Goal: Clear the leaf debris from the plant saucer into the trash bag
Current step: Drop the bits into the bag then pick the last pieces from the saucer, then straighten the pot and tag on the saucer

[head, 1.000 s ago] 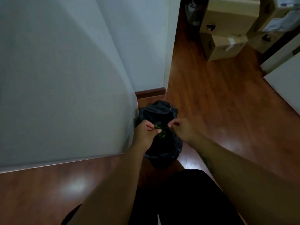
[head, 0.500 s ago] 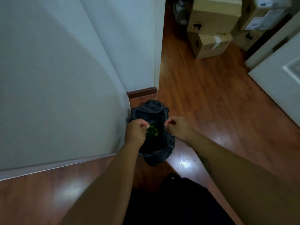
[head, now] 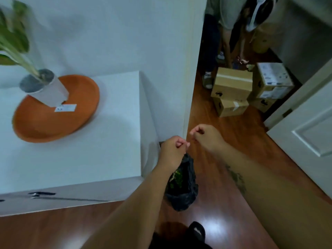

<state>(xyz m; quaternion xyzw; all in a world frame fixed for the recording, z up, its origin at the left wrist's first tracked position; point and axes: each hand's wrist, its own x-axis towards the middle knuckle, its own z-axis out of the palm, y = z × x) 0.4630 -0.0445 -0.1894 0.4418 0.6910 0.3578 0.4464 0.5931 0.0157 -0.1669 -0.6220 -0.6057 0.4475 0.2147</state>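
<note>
The orange plant saucer (head: 53,121) sits on the white cabinet top (head: 100,159) at the left, with a white pot (head: 48,90) holding a green plant (head: 12,38) on it and a small white label (head: 65,107) beside the pot. No leaf debris shows on the saucer. The black trash bag (head: 183,193) stands on the floor against the cabinet's right side, green leaf debris (head: 177,177) inside it. My left hand (head: 172,150) is closed at the bag's top rim. My right hand (head: 204,136) is pinched shut just right of it, apart from the bag.
Stacked cardboard boxes (head: 231,85) stand on the wooden floor beyond the wall corner, and a person's legs (head: 212,51) are behind them. A white door (head: 309,133) is at the right. My foot in a black slipper (head: 196,230) is below the bag.
The view has lifted, bringing the cabinet top and saucer into sight. My right hand has let go of the bag's rim and risen; the bag's mouth has narrowed.
</note>
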